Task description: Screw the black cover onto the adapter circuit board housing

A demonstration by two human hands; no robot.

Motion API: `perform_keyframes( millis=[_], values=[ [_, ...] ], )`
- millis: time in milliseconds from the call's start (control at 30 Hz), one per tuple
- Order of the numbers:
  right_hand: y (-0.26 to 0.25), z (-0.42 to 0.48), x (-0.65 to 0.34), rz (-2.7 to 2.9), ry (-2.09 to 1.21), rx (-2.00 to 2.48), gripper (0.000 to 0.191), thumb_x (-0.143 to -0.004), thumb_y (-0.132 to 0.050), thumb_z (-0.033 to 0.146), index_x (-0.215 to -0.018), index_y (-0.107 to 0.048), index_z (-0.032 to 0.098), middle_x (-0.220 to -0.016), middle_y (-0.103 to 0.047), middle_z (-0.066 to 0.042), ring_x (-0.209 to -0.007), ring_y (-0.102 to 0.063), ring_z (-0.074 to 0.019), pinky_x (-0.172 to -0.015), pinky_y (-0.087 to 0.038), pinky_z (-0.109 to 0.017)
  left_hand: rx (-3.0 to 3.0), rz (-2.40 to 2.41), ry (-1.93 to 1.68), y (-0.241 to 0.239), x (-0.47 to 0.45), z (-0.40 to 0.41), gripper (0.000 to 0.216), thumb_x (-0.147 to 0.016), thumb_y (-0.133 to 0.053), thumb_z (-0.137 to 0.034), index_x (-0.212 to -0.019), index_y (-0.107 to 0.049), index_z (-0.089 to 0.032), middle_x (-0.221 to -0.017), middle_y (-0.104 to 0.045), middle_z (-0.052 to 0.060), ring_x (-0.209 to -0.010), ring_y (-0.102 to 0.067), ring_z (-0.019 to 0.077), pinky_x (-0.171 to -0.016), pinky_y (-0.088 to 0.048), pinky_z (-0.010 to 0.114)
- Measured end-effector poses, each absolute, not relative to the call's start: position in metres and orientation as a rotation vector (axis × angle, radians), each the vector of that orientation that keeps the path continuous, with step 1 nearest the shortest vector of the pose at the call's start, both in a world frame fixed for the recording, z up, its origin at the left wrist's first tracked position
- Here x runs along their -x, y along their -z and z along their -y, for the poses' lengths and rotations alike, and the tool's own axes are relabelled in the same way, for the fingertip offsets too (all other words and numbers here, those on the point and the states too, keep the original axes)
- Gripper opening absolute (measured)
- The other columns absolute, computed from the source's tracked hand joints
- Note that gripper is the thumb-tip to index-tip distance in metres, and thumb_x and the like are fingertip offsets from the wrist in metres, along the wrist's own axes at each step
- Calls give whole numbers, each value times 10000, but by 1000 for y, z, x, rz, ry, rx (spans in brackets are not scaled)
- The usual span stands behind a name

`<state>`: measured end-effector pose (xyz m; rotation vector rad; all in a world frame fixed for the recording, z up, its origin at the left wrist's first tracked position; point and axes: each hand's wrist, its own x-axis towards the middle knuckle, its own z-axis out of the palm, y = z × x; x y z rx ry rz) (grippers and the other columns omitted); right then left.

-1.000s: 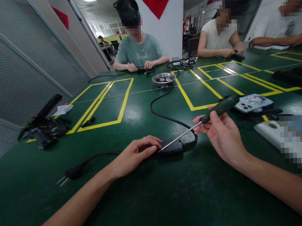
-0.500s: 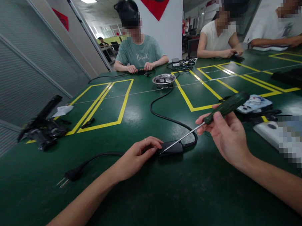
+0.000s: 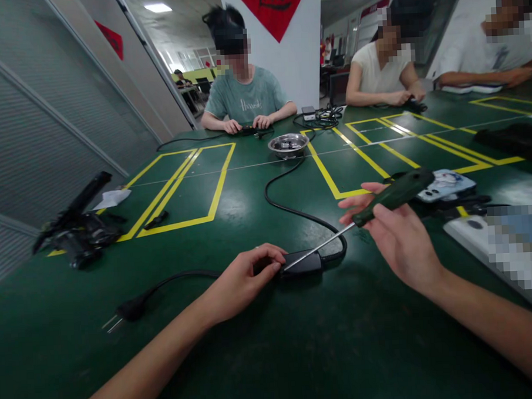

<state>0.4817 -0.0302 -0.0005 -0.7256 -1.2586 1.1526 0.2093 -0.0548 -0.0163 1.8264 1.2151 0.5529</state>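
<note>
A black power adapter [image 3: 306,265] lies on the green table, and my left hand [image 3: 245,278] grips its left end between thumb and fingers. From that end a cord runs left to a two-pin plug [image 3: 132,309]; another black cable [image 3: 293,209] curves away from the right end. My right hand [image 3: 397,238] holds a screwdriver [image 3: 396,197] by its dark green handle, thumb along the near side and some fingers loosely extended. The metal shaft slants down to the left, its tip at the adapter's top near my left fingertips. Whether the tip sits in a screw, I cannot tell.
A steel bowl [image 3: 289,144] with small parts stands beyond the adapter. Dark gear [image 3: 80,228] lies at the left, near a small black piece [image 3: 156,220]. A phone [image 3: 448,184] and a white device [image 3: 474,237] are at the right. Co-workers sit across the table [image 3: 272,352].
My right hand and the screwdriver handle have shifted slightly left and down, with the handle turned a little. My left hand still grips the adapter. The view has moved slightly.
</note>
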Motion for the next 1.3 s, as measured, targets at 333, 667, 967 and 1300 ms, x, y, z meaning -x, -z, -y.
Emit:
perform_keyframes(
  millis=[333,667,967,1300],
  values=[
    [4,23,-484,1295,-1069,837,124,-881,-606,310,-976,-617,232,-949,-684,-28,-862,-643,-174,-842,-510,-371,-1799,-1182,-536,15,-208,53,140,-939,-501,-258,-1011,-607,-201,-1220,-612,44,-1157,-564,198,-1020,-439,373],
    [4,22,-485,1306,-961,1004,175,-851,-644,380,-873,-651,206,-881,-686,-41,-847,-640,-179,-822,-521,-355,-1791,-1201,-516,13,-209,53,146,-915,-520,-254,-1016,-610,-200,-1229,-615,49,-1151,-569,206,-1024,-436,383],
    [-2,25,-486,1320,-1040,861,104,-859,-638,288,-936,-668,225,-930,-678,-29,-890,-631,-172,-802,-527,-334,-1793,-1216,-506,9,-212,54,150,-907,-518,-253,-1008,-613,-196,-1216,-624,51,-1128,-578,209,-1007,-446,379],
    [0,26,-484,1344,-1193,741,149,-866,-636,272,-999,-592,221,-961,-687,-29,-838,-656,-156,-751,-559,-334,-1775,-1224,-497,9,-213,53,156,-911,-513,-271,-1006,-610,-193,-1224,-618,62,-1154,-572,226,-1021,-448,426]
  ],
)
